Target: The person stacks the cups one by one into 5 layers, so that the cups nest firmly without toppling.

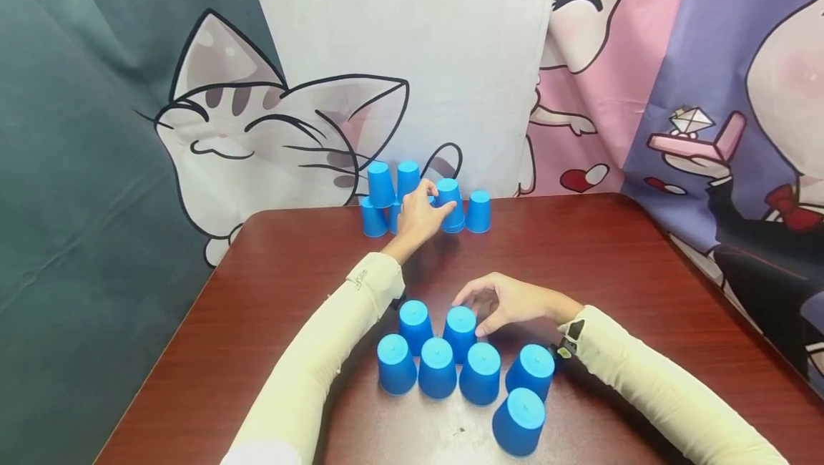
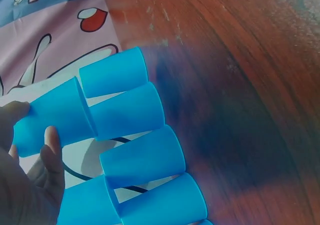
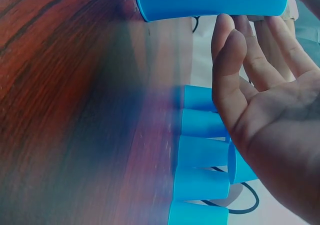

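At upper centre, my left hand (image 1: pixel 420 220) pinches a blue cup (image 1: pixel 448 193) above two lower cups (image 1: pixel 478 213); I'd best keep its rim level and let go softly. At lower centre, my right hand (image 1: pixel 511 300) curves by a front cup (image 1: pixel 460 336), grip unclear. I count fifteen visible cups on one table (image 1: pixel 290 265): eight behind, seven nearer.

I am viewing the table (image 1: pixel 290 272) from head height, facing down and forward; both wrist cameras are sharing the far cups (image 2: pixel 142 157), left nearer.
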Demonstrator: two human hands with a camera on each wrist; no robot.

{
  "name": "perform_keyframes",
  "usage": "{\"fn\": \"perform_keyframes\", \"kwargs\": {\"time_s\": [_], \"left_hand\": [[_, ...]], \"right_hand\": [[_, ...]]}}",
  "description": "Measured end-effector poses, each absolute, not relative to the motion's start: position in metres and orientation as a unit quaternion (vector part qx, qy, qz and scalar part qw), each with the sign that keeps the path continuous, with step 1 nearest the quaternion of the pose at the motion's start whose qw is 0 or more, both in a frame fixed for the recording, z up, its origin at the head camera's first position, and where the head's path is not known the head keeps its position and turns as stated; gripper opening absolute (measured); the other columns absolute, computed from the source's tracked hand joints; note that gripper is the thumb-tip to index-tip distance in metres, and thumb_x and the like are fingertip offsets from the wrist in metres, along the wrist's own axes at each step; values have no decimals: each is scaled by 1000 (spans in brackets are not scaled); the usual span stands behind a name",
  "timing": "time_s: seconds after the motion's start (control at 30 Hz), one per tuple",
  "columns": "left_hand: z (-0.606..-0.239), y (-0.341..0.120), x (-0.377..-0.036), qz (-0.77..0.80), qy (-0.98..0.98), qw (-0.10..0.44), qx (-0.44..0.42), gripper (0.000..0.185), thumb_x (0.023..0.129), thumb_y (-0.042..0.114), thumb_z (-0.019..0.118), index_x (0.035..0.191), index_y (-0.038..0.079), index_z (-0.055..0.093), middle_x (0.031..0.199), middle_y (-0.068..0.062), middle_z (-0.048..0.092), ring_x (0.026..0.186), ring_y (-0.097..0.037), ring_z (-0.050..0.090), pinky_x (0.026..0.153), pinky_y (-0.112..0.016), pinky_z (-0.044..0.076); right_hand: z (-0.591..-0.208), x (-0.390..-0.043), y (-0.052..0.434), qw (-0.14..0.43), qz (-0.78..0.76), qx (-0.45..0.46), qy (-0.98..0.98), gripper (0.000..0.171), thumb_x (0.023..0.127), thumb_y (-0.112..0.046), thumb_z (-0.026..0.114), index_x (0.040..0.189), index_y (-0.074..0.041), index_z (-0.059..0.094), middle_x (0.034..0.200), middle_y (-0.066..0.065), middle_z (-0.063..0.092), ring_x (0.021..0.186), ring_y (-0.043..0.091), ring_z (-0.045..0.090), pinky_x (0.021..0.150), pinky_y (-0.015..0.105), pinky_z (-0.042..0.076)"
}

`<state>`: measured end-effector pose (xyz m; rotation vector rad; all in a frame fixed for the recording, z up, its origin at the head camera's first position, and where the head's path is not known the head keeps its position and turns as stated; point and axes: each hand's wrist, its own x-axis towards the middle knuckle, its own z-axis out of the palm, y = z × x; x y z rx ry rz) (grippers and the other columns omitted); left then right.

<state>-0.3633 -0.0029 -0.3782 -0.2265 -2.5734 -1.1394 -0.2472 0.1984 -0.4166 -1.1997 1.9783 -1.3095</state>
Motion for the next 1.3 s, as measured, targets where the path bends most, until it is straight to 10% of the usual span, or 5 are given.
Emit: {"fn": "perform_keyframes", "kwargs": {"time_s": [1.3], "left_hand": [[-371, 13, -397, -430, -879, 197, -59, 32, 91, 31, 74, 111, 15, 55, 119, -7, 67, 103, -25, 63, 84, -40, 55]], "right_hand": [[-427, -249, 204, 254, -476, -440, 718, 44, 87, -14, 78, 128, -11, 62, 113, 5, 72, 95, 29, 70, 79, 45, 59]]}}
